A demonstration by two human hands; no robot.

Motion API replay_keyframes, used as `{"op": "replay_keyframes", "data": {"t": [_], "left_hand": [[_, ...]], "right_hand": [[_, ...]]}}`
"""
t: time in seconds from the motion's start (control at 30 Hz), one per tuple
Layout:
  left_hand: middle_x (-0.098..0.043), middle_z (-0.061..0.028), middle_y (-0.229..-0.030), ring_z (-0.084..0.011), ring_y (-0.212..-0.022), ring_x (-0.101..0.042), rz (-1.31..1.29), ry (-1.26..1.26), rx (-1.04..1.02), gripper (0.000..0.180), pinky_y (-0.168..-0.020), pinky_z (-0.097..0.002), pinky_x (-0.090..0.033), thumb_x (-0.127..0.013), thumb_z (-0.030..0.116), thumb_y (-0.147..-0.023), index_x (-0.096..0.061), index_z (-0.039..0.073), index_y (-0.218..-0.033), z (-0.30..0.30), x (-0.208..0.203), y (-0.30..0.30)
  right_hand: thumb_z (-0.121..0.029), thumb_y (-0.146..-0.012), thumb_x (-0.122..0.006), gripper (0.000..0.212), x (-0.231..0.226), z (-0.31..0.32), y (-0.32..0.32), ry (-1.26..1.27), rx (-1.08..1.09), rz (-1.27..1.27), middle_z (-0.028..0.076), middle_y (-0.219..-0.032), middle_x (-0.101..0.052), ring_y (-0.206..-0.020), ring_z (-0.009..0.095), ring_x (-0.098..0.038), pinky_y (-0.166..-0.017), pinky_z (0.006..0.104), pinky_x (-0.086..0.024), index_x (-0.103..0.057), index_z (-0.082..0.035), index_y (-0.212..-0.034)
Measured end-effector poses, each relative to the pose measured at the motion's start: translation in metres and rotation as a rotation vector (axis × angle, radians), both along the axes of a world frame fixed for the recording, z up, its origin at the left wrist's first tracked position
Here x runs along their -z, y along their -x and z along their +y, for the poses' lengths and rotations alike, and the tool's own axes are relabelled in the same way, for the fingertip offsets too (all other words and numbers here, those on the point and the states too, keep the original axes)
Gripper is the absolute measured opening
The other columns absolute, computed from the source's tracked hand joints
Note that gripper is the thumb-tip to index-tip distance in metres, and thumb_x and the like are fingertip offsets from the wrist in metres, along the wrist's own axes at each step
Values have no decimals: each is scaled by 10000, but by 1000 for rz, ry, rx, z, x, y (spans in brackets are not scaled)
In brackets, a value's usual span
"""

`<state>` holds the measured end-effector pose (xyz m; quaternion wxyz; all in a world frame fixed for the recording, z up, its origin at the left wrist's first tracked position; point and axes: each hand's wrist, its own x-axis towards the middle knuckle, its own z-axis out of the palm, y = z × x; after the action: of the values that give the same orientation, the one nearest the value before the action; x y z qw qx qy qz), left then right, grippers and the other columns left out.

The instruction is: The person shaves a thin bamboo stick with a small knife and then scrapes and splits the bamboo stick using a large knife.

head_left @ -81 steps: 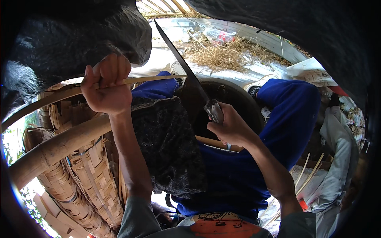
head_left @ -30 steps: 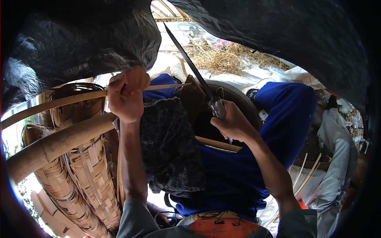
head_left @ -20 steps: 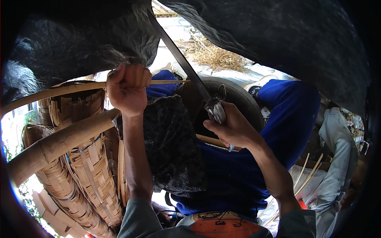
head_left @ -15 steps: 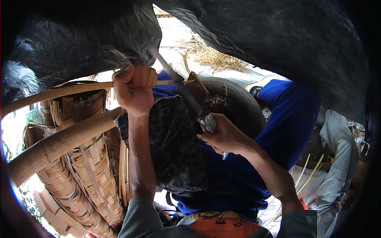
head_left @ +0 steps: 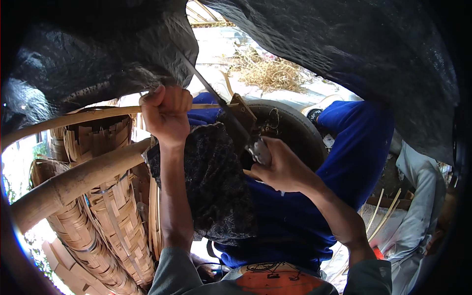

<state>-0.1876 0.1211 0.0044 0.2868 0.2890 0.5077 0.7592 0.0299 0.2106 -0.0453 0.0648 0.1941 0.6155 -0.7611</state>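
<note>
My left hand point(head_left: 167, 118), closed in a fist, grips a long split bamboo strip point(head_left: 83, 116) that comes in from the left edge. The strip's short end pokes out past my fist, under the blade. In my right hand point(head_left: 282, 164) is the handle of a long, narrow knife point(head_left: 209, 88). Its dark blade slants up and to the left across the strip's end. Just beyond the crossing stands a small brown wooden piece point(head_left: 246, 110). A dark patterned cloth point(head_left: 204, 182) lies over my lap between my forearms.
Woven bamboo baskets point(head_left: 115, 216) stand at the left, with a thick bamboo pole point(head_left: 78, 182) slanting over them. A dark round tub or tyre point(head_left: 309, 132) sits ahead. Black sheeting point(head_left: 344, 54) hangs overhead. Dry shavings point(head_left: 268, 71) lie farther off; thin strips point(head_left: 386, 211) stick up at right.
The blade, blurred before, is now sharp, and my right hand has turned slightly on the handle. My left hand keeps its hold on the strip, and the view has tilted a little.
</note>
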Motion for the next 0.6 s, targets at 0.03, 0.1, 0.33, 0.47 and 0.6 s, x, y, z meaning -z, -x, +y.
{"op": "replay_keyframes", "data": {"t": [0.03, 0.1, 0.33, 0.47, 0.6], "left_hand": [[-170, 3, -501, -109, -477, -128, 1, 1, -4, 437, -467, -309, -153, -391, 249, -907, -216, 130, -524, 1, 0, 0], [-172, 2, -503, -111, -480, -127, 14, -18, 28, 436, -470, -309, -156, -385, 249, -908, -211, 130, -527, 6, -2, 1], [-174, 14, -493, -109, -451, -127, -33, -29, 49, 418, -461, -312, -153, -385, 197, -911, -202, 112, -545, -2, -1, -1], [-165, 14, -479, -107, -441, -129, 7, -1, 30, 415, -458, -312, -147, -377, 168, -903, -197, 113, -534, 12, -5, -8], [-177, 7, -506, -110, -489, -122, -3, -14, 70, 446, -480, -307, -155, -397, 253, -911, -185, 133, -538, 11, 0, 0]], "right_hand": [[-46, -763, -607, 124, -3, 0, 0, 1, -4, 1, 35, -573, -467, -510, 152, -484, -515, 322, -411, -491, -21, -800], [-45, -766, -606, 122, -13, -1, 2, 11, 191, 165, 26, -566, -467, -499, 138, -478, -501, 313, -398, -488, -30, -795], [-45, -764, -610, 130, -18, 9, 7, 276, -169, -258, 10, -572, -452, -538, 117, -469, -534, 323, -394, -484, -32, -794], [-52, -765, -613, 149, -36, 11, 6, 43, 11, -11, 37, -588, -464, -533, 141, -479, -532, 332, -398, -471, -23, -800], [-65, -754, -621, 164, -10, -8, 4, 11, -50, -104, 74, -615, -486, -541, 172, -494, -545, 345, -414, -479, -10, -815]]}}
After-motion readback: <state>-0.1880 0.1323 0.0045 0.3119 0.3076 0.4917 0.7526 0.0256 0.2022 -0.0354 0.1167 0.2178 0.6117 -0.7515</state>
